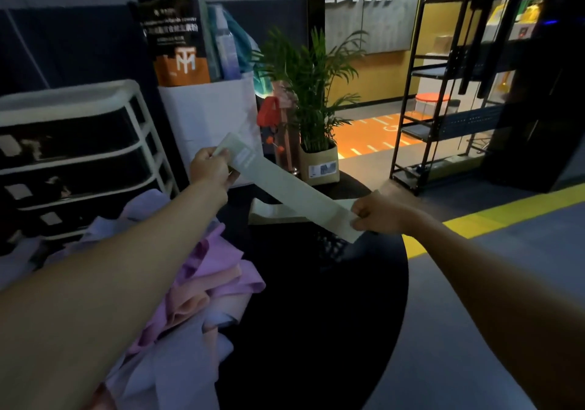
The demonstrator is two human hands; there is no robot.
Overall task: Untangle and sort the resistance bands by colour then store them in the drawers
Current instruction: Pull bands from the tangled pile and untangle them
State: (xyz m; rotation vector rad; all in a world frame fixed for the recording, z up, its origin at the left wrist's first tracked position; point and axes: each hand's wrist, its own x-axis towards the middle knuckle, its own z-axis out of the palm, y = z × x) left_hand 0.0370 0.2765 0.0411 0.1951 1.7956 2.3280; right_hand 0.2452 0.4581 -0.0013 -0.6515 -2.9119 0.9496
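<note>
A pale green resistance band (291,189) is stretched flat in the air above a round black table (319,308). My left hand (210,169) pinches its far end and my right hand (376,211) grips its near end. Another pale green band (269,211) lies flat on the table below it. A tangled heap of purple, pink and lavender bands (202,286) sits at the table's left, partly hidden by my left forearm. The white drawer unit (95,143) with dark drawers stands at the far left.
A white box (209,124) with bottles and a dark bag stands behind the table. A potted plant (316,159) sits at the table's far edge. A black metal shelf rack (443,93) stands on the right. A yellow floor stripe (493,219) runs past the table.
</note>
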